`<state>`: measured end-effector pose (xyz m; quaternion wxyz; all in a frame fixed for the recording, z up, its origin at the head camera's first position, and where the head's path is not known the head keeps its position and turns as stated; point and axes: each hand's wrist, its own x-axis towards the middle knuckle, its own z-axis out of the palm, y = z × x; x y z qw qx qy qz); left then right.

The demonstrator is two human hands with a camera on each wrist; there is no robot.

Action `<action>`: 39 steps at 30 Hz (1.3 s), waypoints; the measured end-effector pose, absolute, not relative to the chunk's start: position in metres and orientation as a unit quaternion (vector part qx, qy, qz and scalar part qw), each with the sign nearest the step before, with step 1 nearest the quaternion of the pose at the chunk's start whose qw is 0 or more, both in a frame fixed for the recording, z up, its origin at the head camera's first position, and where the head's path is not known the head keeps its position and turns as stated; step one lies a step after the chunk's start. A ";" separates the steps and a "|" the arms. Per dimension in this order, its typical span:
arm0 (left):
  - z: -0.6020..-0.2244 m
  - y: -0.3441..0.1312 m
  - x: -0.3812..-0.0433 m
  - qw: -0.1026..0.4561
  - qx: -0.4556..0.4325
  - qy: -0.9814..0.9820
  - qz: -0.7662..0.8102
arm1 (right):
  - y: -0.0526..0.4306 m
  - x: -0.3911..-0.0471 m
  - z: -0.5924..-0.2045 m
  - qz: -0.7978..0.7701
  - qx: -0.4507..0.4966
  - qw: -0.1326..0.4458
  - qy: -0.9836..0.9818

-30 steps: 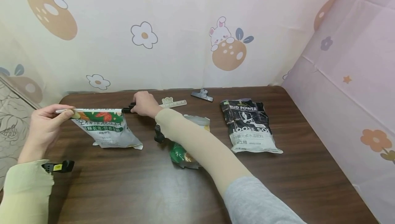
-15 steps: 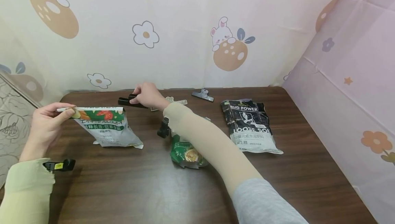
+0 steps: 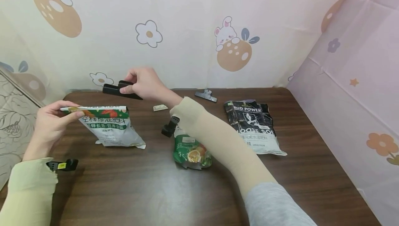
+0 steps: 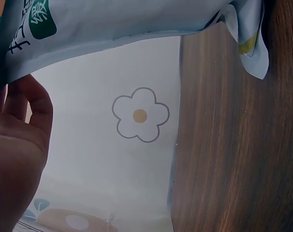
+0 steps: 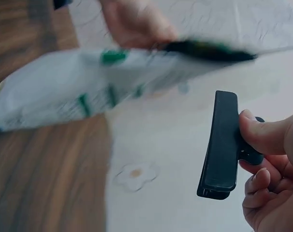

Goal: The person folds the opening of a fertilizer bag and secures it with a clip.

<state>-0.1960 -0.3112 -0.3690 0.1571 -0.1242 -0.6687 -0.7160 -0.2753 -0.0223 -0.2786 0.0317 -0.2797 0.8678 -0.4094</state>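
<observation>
My left hand point(image 3: 51, 124) pinches the left end of a folded-over top edge on a white and green printed bag point(image 3: 109, 134). That bag stands on the table at the left, its fold stretched out to the right. Behind and above the fold, my right hand point(image 3: 148, 83) holds a black bag clip point(image 3: 110, 90), apart from the bag. In the right wrist view the thumb lies against the handle of the clip point(image 5: 221, 140), and its long jaws look closed with nothing between them. The left wrist view shows the bag's underside point(image 4: 122, 21) and my curled fingers point(image 4: 37, 104).
On the table point(image 3: 140, 191), a green pouch point(image 3: 190, 153) lies partly under my right forearm. A black and white bag point(image 3: 249, 122) lies to the right. Near the back are a silver clip point(image 3: 205, 95) and a pale clip point(image 3: 160, 107), partly covered by my right arm. Printed curtain point(image 3: 187, 28) hangs behind.
My right hand has carried the black clip from beside the fold's right end backward, upward and a little left. The left hand keeps its pinch on the bag, which has barely moved.
</observation>
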 end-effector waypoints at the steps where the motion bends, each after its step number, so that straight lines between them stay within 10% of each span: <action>1: -0.369 -0.311 -0.197 0.162 -0.126 -0.671 -0.712 | -0.022 -0.271 -0.273 -0.408 -0.287 0.031 0.866; 15: -0.364 -0.304 -0.199 0.188 -0.151 -0.664 -0.708 | -0.050 -0.218 -0.216 -0.225 -0.379 0.013 0.898; 39: -0.367 -0.304 -0.194 0.213 -0.100 -0.700 -0.674 | -0.099 -0.212 -0.230 -0.118 -0.336 0.011 0.934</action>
